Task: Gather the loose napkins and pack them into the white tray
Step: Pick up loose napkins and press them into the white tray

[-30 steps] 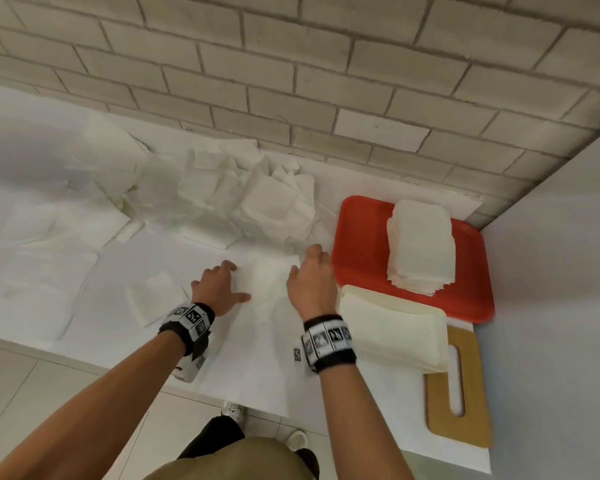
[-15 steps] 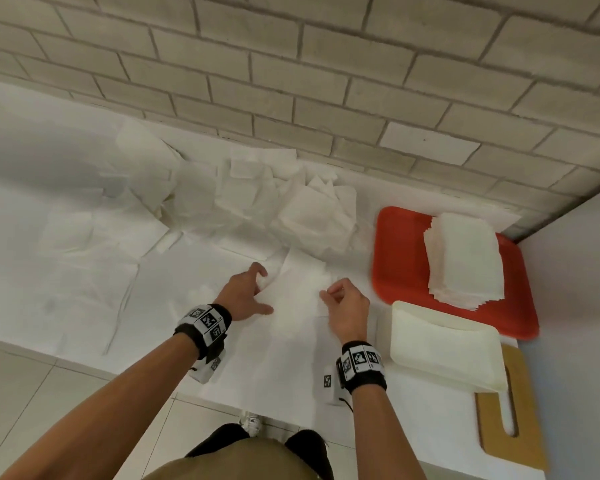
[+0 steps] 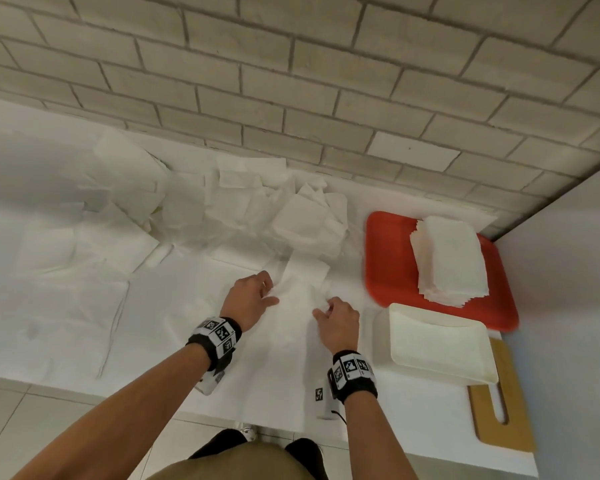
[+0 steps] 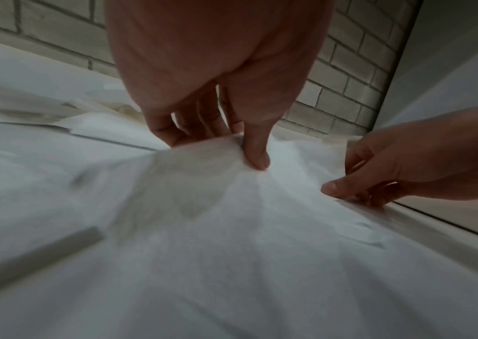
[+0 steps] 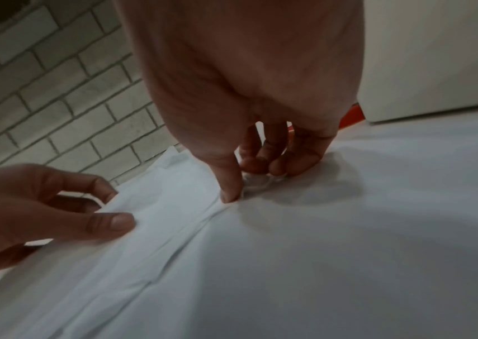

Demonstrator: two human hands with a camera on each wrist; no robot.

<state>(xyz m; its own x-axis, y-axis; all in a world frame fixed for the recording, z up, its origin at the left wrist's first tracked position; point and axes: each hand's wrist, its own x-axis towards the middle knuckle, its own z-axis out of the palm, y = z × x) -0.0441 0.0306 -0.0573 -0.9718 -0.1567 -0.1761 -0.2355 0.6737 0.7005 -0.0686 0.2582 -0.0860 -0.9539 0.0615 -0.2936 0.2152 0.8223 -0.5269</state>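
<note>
Left hand (image 3: 248,299) fingers (image 4: 256,151) curled down, thumb and fingertips pinching the left edge of a napkin (image 3: 300,289) lying on the white table (image 3: 84,323). Right hand (image 3: 338,323) fingers (image 5: 295,164) curled too, thumb and fingertips bunching the napkin's right edge into a small crumple. Both hands sit centre frame in the head view, close together with the napkin between them, its far end pointing toward the upper middle. Napkin looks lifted slightly at the pinched edges; wrist views blurred, cannot tell how much.

Loose napkins (image 3: 222,209) piled against the brick wall (image 3: 291,64), upper centre and upper left, more flat sheets spread across the left side. White tray (image 3: 440,372) lower right of the hands, just beside the right wrist, nothing seen inside. Its near edge overlaps a wooden board (image 3: 513,431) at far lower right. Red tray (image 3: 385,265) right of centre, touching the white tray's far edge, carrying a neat stack of napkins (image 3: 447,258). Marker-printed wristbands (image 3: 352,370) on both wrists.
</note>
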